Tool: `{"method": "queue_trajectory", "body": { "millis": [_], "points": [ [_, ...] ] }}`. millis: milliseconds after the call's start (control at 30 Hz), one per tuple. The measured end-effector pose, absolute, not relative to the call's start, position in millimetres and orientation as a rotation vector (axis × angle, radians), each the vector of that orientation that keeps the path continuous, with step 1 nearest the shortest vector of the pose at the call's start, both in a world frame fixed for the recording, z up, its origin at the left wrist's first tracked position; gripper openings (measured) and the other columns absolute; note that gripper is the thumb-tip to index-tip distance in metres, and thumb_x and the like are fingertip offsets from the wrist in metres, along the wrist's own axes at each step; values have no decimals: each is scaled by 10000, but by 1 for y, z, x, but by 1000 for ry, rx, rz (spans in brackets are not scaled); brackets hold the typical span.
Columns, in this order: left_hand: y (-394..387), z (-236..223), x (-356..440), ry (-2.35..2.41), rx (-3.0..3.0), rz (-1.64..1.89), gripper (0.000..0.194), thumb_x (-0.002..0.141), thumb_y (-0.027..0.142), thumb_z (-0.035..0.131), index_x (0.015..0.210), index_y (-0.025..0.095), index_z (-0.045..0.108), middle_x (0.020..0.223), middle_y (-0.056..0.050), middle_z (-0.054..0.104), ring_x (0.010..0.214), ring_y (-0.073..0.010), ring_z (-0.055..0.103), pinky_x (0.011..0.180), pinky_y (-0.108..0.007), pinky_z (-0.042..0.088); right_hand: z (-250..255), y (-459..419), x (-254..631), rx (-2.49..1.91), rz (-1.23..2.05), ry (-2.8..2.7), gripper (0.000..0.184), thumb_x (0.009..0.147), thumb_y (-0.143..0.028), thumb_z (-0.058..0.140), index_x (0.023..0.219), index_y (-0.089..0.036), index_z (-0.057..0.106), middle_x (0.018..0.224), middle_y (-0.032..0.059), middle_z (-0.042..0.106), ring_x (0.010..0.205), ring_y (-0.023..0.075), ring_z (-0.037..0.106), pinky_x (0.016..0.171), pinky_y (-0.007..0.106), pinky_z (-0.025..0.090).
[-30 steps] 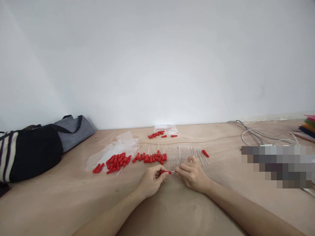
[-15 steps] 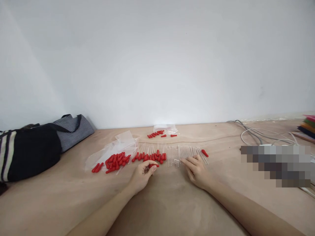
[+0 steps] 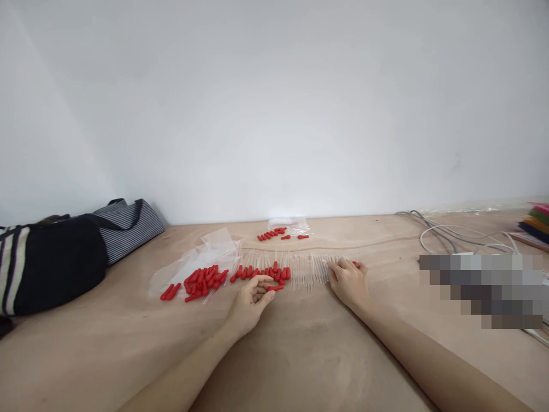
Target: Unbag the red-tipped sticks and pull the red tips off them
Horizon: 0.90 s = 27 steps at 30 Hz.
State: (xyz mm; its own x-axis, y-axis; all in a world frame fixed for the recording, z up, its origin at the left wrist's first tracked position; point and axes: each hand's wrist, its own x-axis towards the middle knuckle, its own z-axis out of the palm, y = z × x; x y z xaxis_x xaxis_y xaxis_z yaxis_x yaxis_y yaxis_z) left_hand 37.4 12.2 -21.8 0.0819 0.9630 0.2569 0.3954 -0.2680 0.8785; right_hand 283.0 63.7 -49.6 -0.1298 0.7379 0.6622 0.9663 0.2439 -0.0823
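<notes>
My left hand (image 3: pixel 252 298) rests on the wooden table (image 3: pixel 300 355) with its fingers loosely curled and apart. A red-capped clear tube (image 3: pixel 275 288) lies at its index fingertip, just in front of a row of red-capped tubes (image 3: pixel 261 273). My right hand (image 3: pixel 348 278) lies palm down on the right end of a row of bare clear tubes (image 3: pixel 309 269), fingertips on the tubes. A single red cap (image 3: pixel 355 263) peeks out behind that hand. Loose red caps (image 3: pixel 201 281) sit piled on a clear plastic bag (image 3: pixel 193 264) to the left.
A few more red caps (image 3: pixel 278 233) lie by a small clear bag (image 3: pixel 288 223) near the wall. A dark striped bag (image 3: pixel 55 260) sits far left. White cables (image 3: pixel 454 233) and a stack of coloured sheets (image 3: pixel 538 220) are at the right.
My hands have parted. The left one carried the red-capped tube left toward the capped row and loosened its fingers. The right one moved away to the right end of the bare tubes.
</notes>
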Motion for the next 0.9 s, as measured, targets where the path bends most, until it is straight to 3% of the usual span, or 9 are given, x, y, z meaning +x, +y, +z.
{"method": "queue_trajectory", "body": {
  "millis": [233, 433, 600, 733, 900],
  "points": [
    [24, 1, 0, 2063, 2068, 1311, 164, 712, 325, 530, 798, 198, 589, 740, -21, 634, 704, -194, 567, 669, -317, 432, -44, 62, 282, -1650, -489, -2039, 226, 802, -201, 402, 905, -217, 603, 760, 47, 597, 750, 168, 499, 738, 349, 189],
    [29, 17, -37, 2670, 1910, 959, 176, 739, 330, 506, 824, 215, 610, 728, -35, 652, 818, -252, 551, 714, -357, 359, -39, 58, 279, -1657, -443, -2055, 274, 834, -330, 375, 944, -213, 596, 817, 62, 591, 810, 187, 497, 766, 354, 196],
    [31, 14, -42, 2729, 1956, 761, 189, 752, 354, 484, 810, 246, 629, 830, -33, 670, 866, -279, 523, 718, -388, 316, -41, 56, 281, -1620, -472, -2013, 271, 832, -333, 388, 924, -214, 613, 816, 57, 586, 802, 180, 495, 769, 347, 195],
    [30, 7, -36, 2756, 2149, 910, 219, 761, 342, 483, 856, 220, 639, 950, -49, 644, 881, -278, 501, 693, -362, 309, -43, 55, 283, -1548, -489, -1988, 264, 828, -325, 398, 868, -213, 634, 784, 48, 585, 771, 168, 486, 768, 344, 192],
    [26, -1, -7, 2264, 2662, 903, 221, 773, 357, 495, 858, 217, 644, 902, -47, 652, 848, -233, 524, 714, -339, 312, -42, 49, 283, -1397, -438, -1984, 250, 822, -294, 412, 789, -223, 649, 712, 27, 573, 731, 147, 465, 780, 340, 175]
  ]
}}
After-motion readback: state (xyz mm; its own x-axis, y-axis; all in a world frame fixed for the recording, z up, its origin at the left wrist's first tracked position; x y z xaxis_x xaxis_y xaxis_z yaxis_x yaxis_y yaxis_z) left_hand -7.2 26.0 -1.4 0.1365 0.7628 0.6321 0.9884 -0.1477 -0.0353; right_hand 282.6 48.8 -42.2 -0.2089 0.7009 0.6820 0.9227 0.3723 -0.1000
